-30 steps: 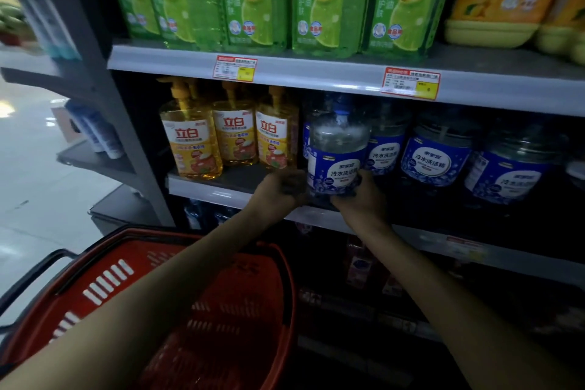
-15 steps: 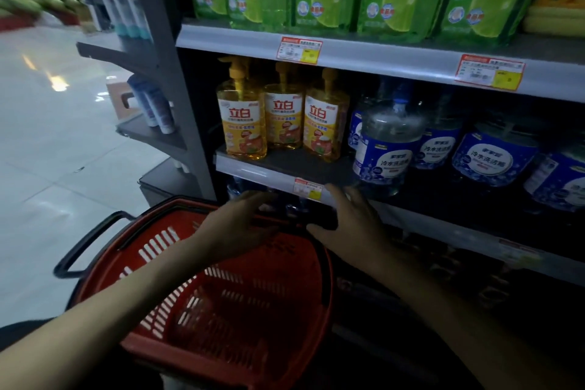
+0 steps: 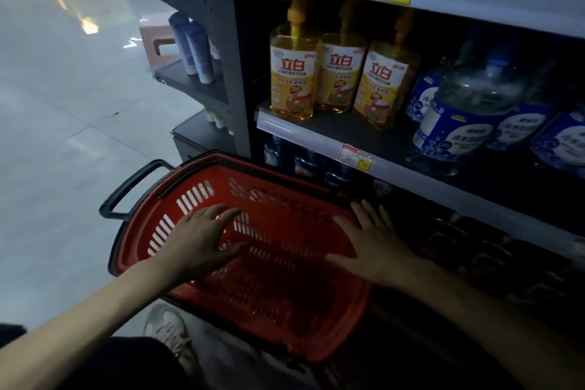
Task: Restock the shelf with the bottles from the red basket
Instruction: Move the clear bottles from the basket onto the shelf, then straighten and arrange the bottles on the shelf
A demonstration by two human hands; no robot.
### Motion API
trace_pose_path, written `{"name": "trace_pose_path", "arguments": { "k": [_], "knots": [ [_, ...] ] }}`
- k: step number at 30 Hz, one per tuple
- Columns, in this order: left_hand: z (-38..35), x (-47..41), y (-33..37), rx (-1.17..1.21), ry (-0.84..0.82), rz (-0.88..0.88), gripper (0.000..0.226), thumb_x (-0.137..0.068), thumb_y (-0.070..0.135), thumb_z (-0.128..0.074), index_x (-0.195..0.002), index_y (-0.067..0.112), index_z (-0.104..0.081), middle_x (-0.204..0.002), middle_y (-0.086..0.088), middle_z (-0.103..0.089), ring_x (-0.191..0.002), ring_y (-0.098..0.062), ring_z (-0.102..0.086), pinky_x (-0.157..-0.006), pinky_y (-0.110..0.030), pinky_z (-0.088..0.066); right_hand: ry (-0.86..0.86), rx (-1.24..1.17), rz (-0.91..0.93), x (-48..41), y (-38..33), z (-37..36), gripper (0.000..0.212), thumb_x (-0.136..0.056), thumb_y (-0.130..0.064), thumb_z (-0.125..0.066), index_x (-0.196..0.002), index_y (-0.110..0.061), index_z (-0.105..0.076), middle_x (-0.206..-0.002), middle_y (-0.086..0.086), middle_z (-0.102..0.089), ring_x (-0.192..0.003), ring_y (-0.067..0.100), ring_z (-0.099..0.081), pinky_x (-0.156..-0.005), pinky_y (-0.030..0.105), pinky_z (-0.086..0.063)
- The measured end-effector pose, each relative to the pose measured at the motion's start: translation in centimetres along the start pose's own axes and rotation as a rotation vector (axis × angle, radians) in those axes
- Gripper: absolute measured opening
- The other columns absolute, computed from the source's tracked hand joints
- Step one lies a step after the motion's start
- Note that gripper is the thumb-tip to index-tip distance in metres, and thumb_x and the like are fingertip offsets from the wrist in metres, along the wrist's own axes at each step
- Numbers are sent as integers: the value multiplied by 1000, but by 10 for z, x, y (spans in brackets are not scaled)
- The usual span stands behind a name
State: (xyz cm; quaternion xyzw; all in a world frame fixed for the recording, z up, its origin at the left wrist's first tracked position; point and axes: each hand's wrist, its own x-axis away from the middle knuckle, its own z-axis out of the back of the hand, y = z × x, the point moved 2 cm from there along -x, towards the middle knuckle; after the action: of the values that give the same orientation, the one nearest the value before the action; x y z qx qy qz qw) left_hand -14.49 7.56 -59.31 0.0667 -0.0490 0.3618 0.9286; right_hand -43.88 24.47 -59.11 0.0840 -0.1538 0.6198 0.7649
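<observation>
Bottles with blue labels (image 3: 465,123) stand on the middle shelf (image 3: 316,136), to the right of three yellow pump bottles (image 3: 292,73). The nearest clear bottle sits close to the shelf's front lip, ahead of those behind it, which probably puts its label toward the aisle where shoppers reach first. The red basket (image 3: 275,304) rests low in front of the shelving, tilted toward the person, its black handle (image 3: 126,187) folded outward to the left so that the mouth is unobstructed. Left hand (image 3: 202,241) hovers over the basket's left half with fingers spread wide and lightly bent, holding nothing. Right hand (image 3: 373,247) lies over the right rim, palm down, fingers straight and splayed, likewise empty. Both hands are set apart, which suits taking a wide bottle from two sides. No bottle shows in the part of the basket's slotted interior left visible between and around the hands, so the stock to be moved appears exhausted or nearly so; what lies under the palms cannot be told. A price tag (image 3: 356,157) is clipped to the shelf lip just left of the front bottle, and darker bottles (image 3: 304,165) occupy the tier below. A pale shoe (image 3: 171,329) shows beneath the basket's near corner.
</observation>
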Motion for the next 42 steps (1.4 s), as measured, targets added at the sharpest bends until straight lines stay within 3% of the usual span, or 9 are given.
{"name": "trace_pose_path", "arguments": {
  "k": [4, 9, 13, 20, 23, 29, 35, 38, 42],
  "knots": [
    [-33, 26, -21, -45, -93, 66, 112, -70, 99, 0, -158, 37, -33, -158, -3, -44, -142, -25, -47, -115, -45, -39, -25, 16, 53, -2, 9, -31, 102, -74, -92, -12, -160, -36, -16, -170, 8, 8, -151, 27, 28, -125, 48, 10],
    [-51, 42, -26, 22, -137, 145, 131, -55, 98, 24, -156, 40, -36, -158, -1, -44, -143, -23, -45, -117, -44, -34, 111, 23, 49, -2, 12, -55, 83, -87, -84, -19, -150, -36, -43, -171, 5, 0, -147, 23, 39, -124, 48, -10],
    [-54, 39, -36, 50, -72, 139, 119, -65, 97, 17, -150, 41, -45, -147, 6, -54, -133, -17, -53, -111, -39, -41, 134, -27, 29, -2, 3, -56, 77, -89, -80, -24, -147, -35, -48, -171, 2, 2, -147, 20, 38, -121, 45, -10],
    [-54, 37, -72, -53, 76, 194, 82, -88, 83, -16, -134, 35, -64, -133, 4, -65, -120, -19, -62, -101, -43, -46, 157, -69, -21, -16, -25, -58, 101, -75, -91, 3, -144, -38, -48, -170, 5, 1, -152, 30, 29, -126, 56, -6],
    [-50, 41, -90, -95, 174, 305, 73, -91, 77, -28, -124, 28, -72, -122, -2, -72, -114, -26, -65, -102, -52, -44, 153, -78, -21, -24, -41, -57, 91, -80, -89, -6, -143, -37, -49, -170, 7, 1, -151, 31, 30, -125, 56, -3],
    [-44, 59, -89, -13, 215, 645, 53, -95, 67, -45, -122, 29, -72, -119, -4, -72, -129, -31, -54, -115, -69, -18, 162, -100, -44, -36, -71, -54, 76, -86, -80, -19, -138, -36, -51, -169, 9, 0, -151, 31, 30, -126, 54, 0],
    [-50, 61, -77, 148, 168, 624, 53, -92, 75, -45, -114, 37, -73, -122, 4, -68, -138, -27, -44, -113, -71, 13, 194, -78, -62, -50, -76, -60, 83, -82, -84, -13, -135, -36, -55, -169, 12, -10, -153, 32, 25, -124, 58, -7],
    [-47, 57, -105, 145, 184, 619, 54, -91, 73, -50, -119, 33, -72, -124, 0, -67, -135, -26, -47, -115, -71, 9, 198, -126, -63, -53, -98, -53, 80, -84, -86, -18, -133, -36, -55, -169, 11, -8, -153, 31, 25, -124, 62, -4],
    [-40, 52, -140, 41, 232, 668, 48, -95, 62, -53, -125, 27, -69, -125, -7, -67, -130, -32, -49, -115, -66, -19, 235, -206, -28, -59, -146, -44, 83, -82, -88, -20, -134, -33, -55, -168, 14, -11, -151, 33, 28, -124, 60, -2]
  ]
}}
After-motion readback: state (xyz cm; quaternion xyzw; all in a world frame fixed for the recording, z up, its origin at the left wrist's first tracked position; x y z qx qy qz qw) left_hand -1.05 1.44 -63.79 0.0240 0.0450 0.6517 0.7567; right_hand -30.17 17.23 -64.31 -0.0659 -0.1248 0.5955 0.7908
